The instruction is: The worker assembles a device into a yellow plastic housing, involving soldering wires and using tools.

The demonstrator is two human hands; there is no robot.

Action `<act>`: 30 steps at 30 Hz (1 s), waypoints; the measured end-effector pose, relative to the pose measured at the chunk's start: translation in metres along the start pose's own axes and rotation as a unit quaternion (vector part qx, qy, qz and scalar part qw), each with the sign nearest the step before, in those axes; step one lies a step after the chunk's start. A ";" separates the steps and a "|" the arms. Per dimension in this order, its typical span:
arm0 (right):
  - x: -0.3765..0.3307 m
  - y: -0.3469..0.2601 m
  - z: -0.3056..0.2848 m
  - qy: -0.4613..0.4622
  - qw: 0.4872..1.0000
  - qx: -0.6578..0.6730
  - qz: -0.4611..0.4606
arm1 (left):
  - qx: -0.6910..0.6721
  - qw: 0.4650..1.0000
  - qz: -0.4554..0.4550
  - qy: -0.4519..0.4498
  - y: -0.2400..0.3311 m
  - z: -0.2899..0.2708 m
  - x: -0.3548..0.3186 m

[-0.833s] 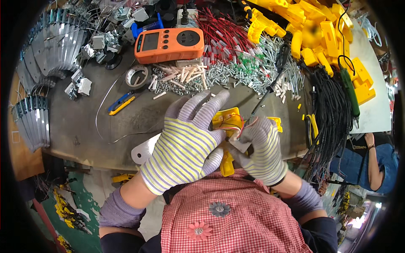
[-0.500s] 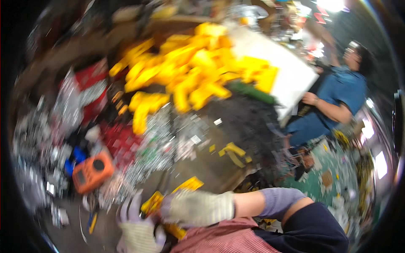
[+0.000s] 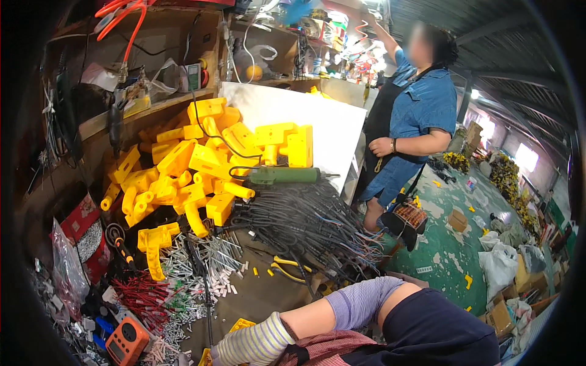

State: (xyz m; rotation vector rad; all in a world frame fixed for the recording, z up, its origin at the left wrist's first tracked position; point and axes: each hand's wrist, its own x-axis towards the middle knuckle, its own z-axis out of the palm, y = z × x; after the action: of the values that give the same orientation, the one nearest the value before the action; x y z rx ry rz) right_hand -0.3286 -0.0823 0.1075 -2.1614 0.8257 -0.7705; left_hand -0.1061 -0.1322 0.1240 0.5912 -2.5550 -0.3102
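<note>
At the lower edge my right hand (image 3: 251, 341) wears a pale striped glove, with a lavender striped sleeve higher up the forearm. Its fingers run down toward the frame's edge and do not show clearly. Yellow plastic parts lie right by the glove: one yellow piece (image 3: 242, 324) above it and another yellow piece (image 3: 205, 357) beside its far end. Whether the hand holds either one, I cannot tell. My left hand is out of view. Left of the glove sit an orange meter (image 3: 128, 340) with a round dial and a heap of metal screws (image 3: 210, 268).
A pile of yellow plastic housings (image 3: 177, 165) fills the bench's back left. Black cables (image 3: 293, 213) lie bundled beside a green electric screwdriver (image 3: 284, 175). Yellow-handled pliers (image 3: 290, 268) rest nearer. A white board (image 3: 299, 116) leans behind. A co-worker (image 3: 406, 110) in blue stands at right.
My view has swung up and to the right, so the bench sits lower left. Both gloved hands showed around a yellow part before; now only the right glove remains. The co-worker appears farther left.
</note>
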 end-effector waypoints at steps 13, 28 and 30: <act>0.000 0.002 0.006 0.011 1.000 -0.005 0.005 | 0.015 0.999 -0.027 -0.025 -0.007 0.005 -0.007; -0.003 0.003 0.015 0.069 0.997 0.010 -0.026 | 0.020 0.998 -0.023 -0.056 -0.013 0.008 -0.007; -0.005 0.003 0.020 0.100 0.994 -0.036 -0.021 | 0.003 0.999 -0.019 -0.048 -0.012 0.007 -0.006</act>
State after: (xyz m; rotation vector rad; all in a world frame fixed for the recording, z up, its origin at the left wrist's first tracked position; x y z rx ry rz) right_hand -0.3184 -0.0727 0.0918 -2.1954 0.9239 -1.0066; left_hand -0.1011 -0.1395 0.1114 0.6426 -2.6398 -0.3531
